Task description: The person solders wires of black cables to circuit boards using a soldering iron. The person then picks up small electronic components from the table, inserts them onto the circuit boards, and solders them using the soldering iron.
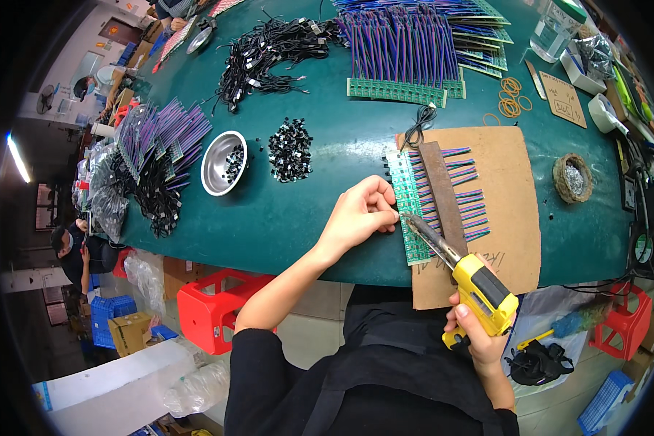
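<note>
My right hand (476, 330) is wrapped round a yellow and black soldering gun (487, 291). Its metal tip reaches down to a green circuit board panel (408, 185) near the panel's left edge. There the fingers of my left hand (363, 214) are pinched together beside the tip; what they hold, if anything, is too small to make out. Purple, blue and black wires (474, 211) run rightward from the panel. A brown flat bar (443, 192) lies across these wires, on a sheet of cardboard (516, 218).
Left of my hands are a pile of small black parts (291, 149) and a metal bowl (214, 167). Black cables (269, 58) and wired boards (400, 54) lie at the back. A round holder with metal shavings (574, 178) and rubber bands (511, 98) sit right. Red stools (203, 309) stand below the table.
</note>
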`<state>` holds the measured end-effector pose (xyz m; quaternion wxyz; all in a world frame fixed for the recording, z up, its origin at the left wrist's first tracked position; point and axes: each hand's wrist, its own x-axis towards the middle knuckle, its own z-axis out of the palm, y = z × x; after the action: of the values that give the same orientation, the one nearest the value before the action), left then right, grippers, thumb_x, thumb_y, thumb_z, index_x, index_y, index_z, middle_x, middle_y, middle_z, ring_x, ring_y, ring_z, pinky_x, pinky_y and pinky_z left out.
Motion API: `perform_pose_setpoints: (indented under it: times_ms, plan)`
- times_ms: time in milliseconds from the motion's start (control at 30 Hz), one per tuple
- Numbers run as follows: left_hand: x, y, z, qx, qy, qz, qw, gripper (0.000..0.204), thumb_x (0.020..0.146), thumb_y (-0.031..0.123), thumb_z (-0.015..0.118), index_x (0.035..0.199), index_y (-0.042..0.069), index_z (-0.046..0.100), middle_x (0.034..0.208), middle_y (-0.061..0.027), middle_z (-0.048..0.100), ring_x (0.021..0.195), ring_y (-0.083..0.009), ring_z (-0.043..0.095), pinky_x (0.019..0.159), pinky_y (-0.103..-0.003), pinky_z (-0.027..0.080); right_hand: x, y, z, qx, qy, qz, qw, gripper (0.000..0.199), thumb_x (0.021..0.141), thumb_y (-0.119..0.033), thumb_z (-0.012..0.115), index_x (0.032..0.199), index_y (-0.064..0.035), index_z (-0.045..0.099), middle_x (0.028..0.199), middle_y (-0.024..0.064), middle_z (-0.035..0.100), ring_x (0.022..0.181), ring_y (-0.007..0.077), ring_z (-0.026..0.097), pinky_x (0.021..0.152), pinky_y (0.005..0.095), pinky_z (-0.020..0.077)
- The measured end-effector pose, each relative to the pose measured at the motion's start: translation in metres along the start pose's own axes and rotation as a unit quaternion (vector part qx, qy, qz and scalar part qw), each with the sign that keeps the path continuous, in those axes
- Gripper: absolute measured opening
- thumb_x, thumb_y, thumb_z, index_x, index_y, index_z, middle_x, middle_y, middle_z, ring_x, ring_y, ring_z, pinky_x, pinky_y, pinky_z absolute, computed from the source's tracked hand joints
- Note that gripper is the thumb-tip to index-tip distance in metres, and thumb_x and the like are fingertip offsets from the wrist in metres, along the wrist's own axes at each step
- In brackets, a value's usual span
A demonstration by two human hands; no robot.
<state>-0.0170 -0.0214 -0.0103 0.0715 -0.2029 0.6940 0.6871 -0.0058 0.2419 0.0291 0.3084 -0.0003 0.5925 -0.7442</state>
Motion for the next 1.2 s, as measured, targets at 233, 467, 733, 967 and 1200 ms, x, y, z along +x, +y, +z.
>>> perform_pose_setpoints:
  times_ms: [233,467,733,967,1200]
  plan:
    - [-0.003,-0.004,0.002,0.004,0.003,0.003,1.0,0.02,0.075,-0.001,0.062,0.091,0.002,0.05,0.07,-0.0044,0.061,0.064,-0.0125,0.062,0.058,-0.024,0.049,-0.005,0.0,-0.007,0.014,-0.025,0.005,1.0,0.06,0.081,0.002,0.06,0.136,0.0004,0.036,0.089,0.0116,0.061,0.071,0.0128,0.061,0.058,0.0253,0.0542]
    - [-0.002,-0.005,0.004,0.004,0.005,0.011,1.0,0.019,0.075,-0.001,0.062,0.09,0.001,0.05,0.07,-0.0045,0.061,0.064,-0.0122,0.062,0.058,-0.023,0.05,-0.007,0.004,-0.003,-0.002,0.018,-0.018,1.0,0.053,0.08,0.001,0.058,0.13,0.0028,0.04,0.088,0.0139,0.059,0.07,0.0171,0.061,0.053,0.0273,0.0543]
    - [-0.009,-0.008,0.001,0.026,0.005,0.067,0.997,0.016,0.081,0.0,0.06,0.093,0.001,0.05,0.075,-0.0036,0.06,0.068,-0.0101,0.062,0.062,-0.023,0.051,-0.005,0.008,-0.006,0.053,0.013,-0.046,0.997,0.046,0.083,-0.001,0.056,0.127,0.0036,0.042,0.092,0.0153,0.058,0.08,0.0199,0.06,0.054,0.0269,0.054]
    - [-0.009,0.002,-0.061,0.541,0.335,0.244,0.732,0.017,0.078,0.009,0.063,0.095,0.01,0.061,0.092,-0.007,0.058,0.087,-0.0268,0.057,0.072,-0.037,0.048,-0.004,0.007,-0.008,0.089,0.042,-0.055,0.994,0.061,0.079,0.001,0.057,0.135,0.0017,0.033,0.087,0.0148,0.059,0.074,0.0187,0.061,0.051,0.0274,0.0549]
    - [0.003,-0.012,-0.082,0.566,0.331,0.236,0.718,0.012,0.077,0.006,0.062,0.089,0.006,0.059,0.087,-0.008,0.052,0.085,-0.0265,0.055,0.07,-0.037,0.05,-0.002,0.01,-0.011,0.096,0.043,-0.064,0.992,0.056,0.078,0.001,0.059,0.131,0.0033,0.039,0.084,0.0143,0.06,0.071,0.019,0.063,0.05,0.0284,0.0559]
